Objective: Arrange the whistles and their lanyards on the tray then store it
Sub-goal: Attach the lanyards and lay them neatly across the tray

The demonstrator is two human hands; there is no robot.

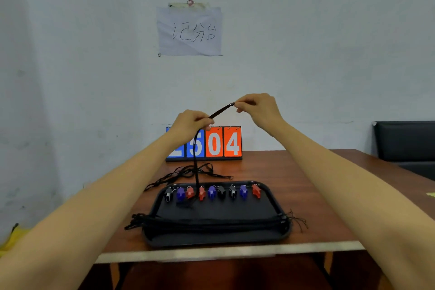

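Note:
A black tray [270, 234] lies on the wooden table near its front edge. Along its far side stands a row of several whistles [211, 192] in black, purple and red. Several black lanyards [211, 221] lie straightened across the tray's near part, their ends hanging over both rims. Both hands are raised above the tray and pinch one black lanyard [196, 160]. My right hand [255, 107] holds its top end, my left hand [191, 123] grips it lower down, and the rest hangs down onto the tray. A tangle of loose lanyards [188, 173] lies behind the tray.
A flip scoreboard [223, 143] with blue and orange cards stands at the back of the table [317, 195] against the wall. A paper note [189, 30] hangs on the wall above. A black chair [407, 141] is at the right.

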